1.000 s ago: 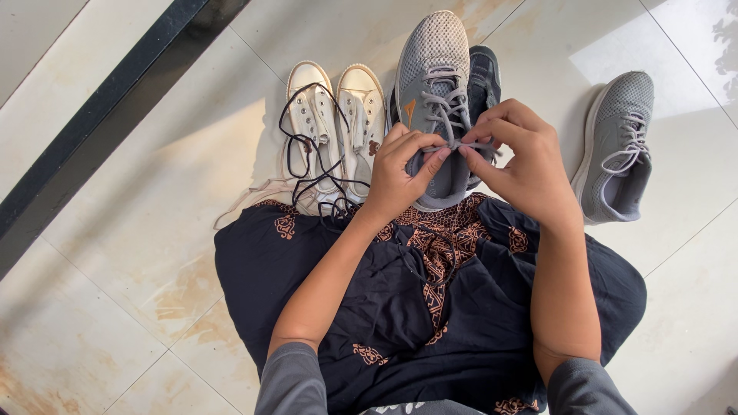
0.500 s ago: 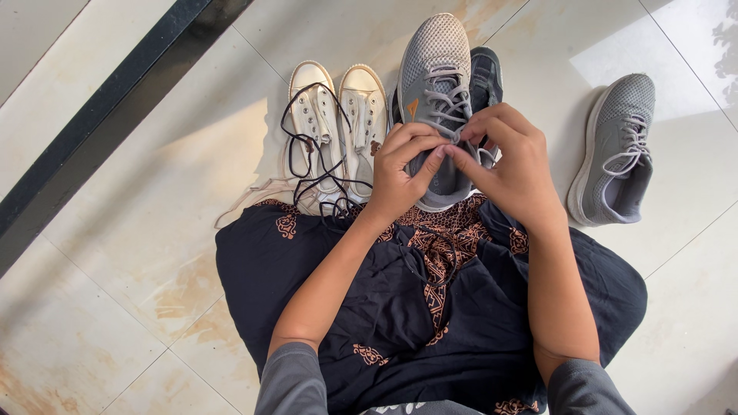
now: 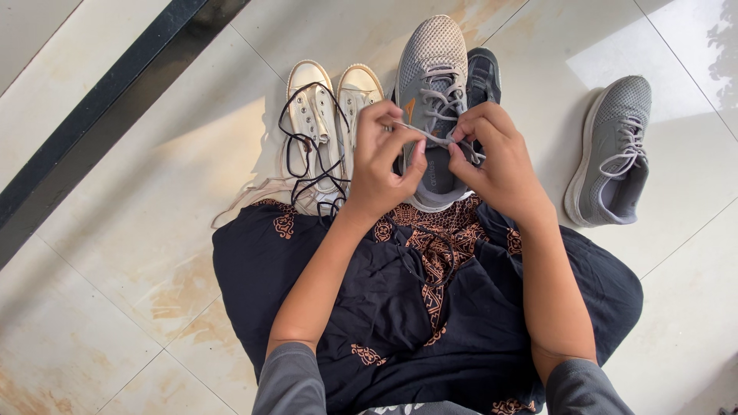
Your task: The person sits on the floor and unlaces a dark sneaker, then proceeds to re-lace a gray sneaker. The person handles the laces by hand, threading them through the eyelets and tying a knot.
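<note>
A grey mesh sneaker [image 3: 432,84] stands on the floor in front of my lap, toe pointing away. My left hand [image 3: 384,163] and my right hand [image 3: 493,157] hover over its tongue. Each pinches an end of its grey lace [image 3: 427,135], which is stretched taut between my fingertips. A dark sneaker [image 3: 484,77] lies just behind it on the right, mostly hidden by my right hand.
A pair of white canvas shoes [image 3: 332,115] with a loose dark lace [image 3: 304,165] stands to the left. The matching grey sneaker [image 3: 615,150] lies apart on the right. A black strip [image 3: 100,115] crosses the tiled floor [image 3: 138,230]. My dark patterned skirt [image 3: 430,307] covers my lap.
My hands have drawn slightly apart, pulling the grey lace tight between them over the sneaker's tongue. The shoes have not moved.
</note>
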